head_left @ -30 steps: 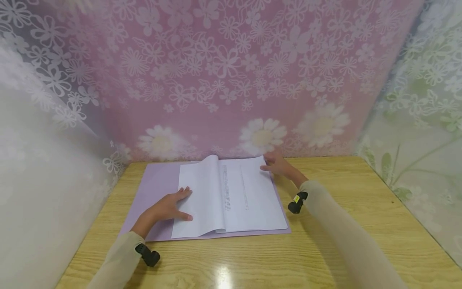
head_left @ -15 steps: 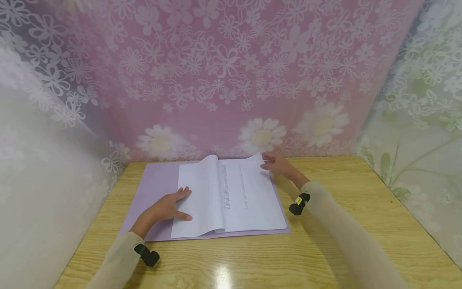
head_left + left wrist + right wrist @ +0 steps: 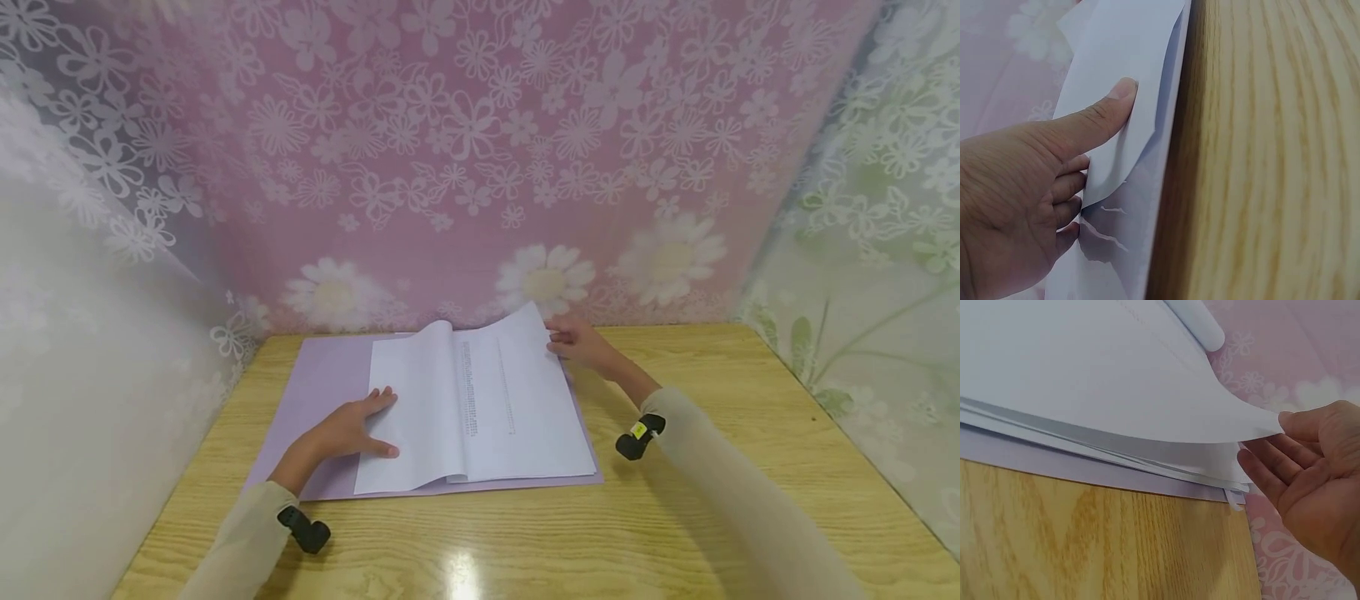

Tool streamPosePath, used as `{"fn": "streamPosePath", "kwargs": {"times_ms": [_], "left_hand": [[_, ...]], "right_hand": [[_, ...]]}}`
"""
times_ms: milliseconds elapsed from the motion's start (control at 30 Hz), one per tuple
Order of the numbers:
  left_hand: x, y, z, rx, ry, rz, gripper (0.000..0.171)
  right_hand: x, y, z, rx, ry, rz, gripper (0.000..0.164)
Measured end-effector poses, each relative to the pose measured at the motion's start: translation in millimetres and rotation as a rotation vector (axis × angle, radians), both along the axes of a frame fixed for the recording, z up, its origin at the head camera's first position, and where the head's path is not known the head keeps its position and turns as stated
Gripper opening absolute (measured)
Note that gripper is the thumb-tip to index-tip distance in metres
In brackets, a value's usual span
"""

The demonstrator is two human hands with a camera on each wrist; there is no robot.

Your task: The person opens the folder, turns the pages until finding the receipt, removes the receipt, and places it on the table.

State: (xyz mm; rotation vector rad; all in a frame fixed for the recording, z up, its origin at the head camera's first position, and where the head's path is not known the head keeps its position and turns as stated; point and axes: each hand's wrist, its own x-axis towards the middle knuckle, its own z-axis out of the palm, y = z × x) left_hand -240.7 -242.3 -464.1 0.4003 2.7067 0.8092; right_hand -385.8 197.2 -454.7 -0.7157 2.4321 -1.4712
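Note:
An open lilac folder (image 3: pixel 333 367) lies at the back of the table with white pages inside. Turned-over pages (image 3: pixel 412 417) curve to the left, and on them rests my left hand (image 3: pixel 348 429), thumb spread from the fingers. In the left wrist view the thumb lies flat near the paper's edge. My right hand (image 3: pixel 585 346) pinches the far right corner of the top page (image 3: pixel 521 408), which has columns of small print. Seen from the right wrist, that lifted page (image 3: pixel 1116 381) bends up from the sheets below (image 3: pixel 1197 475), its corner between thumb and fingers.
The wooden table (image 3: pixel 465 542) has a glossy light patch near the front. A pink flowered curtain (image 3: pixel 480 208) hangs right behind the folder, with pale flowered sheeting (image 3: pixel 885 292) on the right and white sheeting (image 3: pixel 97 333) on the left.
The top page's far right corner has risen higher in my right hand, whose wrist has shifted slightly right and nearer. My left hand stays where it was.

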Motion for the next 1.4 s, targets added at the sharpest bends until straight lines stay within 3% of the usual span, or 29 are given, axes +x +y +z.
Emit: {"fn": "streamPosePath", "kwargs": {"times_ms": [233,500,933,1233,1400], "left_hand": [[-1.7,-1,-4.3,-0.001,-0.004,-0.004,0.109],[-3.8,-2,-5.1,0.007,-0.003,-0.014,0.110],[-3.0,-3,-3.6,0.019,-0.004,-0.019,0.107],[-3.0,-2,-2.6,0.029,-0.011,-0.017,0.108],[-2.5,-2,-3.3,0.027,-0.002,-0.024,0.107]], "right_hand": [[15.8,10,5.1,-0.052,-0.110,0.094,0.053],[28.8,20,2.3,-0.065,-0.177,0.140,0.062],[40.3,18,-12.2,-0.033,-0.172,0.201,0.082],[45.4,7,-12.4,-0.097,-0.233,0.294,0.093],[49.7,-4,-7.4,-0.062,-0.217,0.326,0.098]]}}
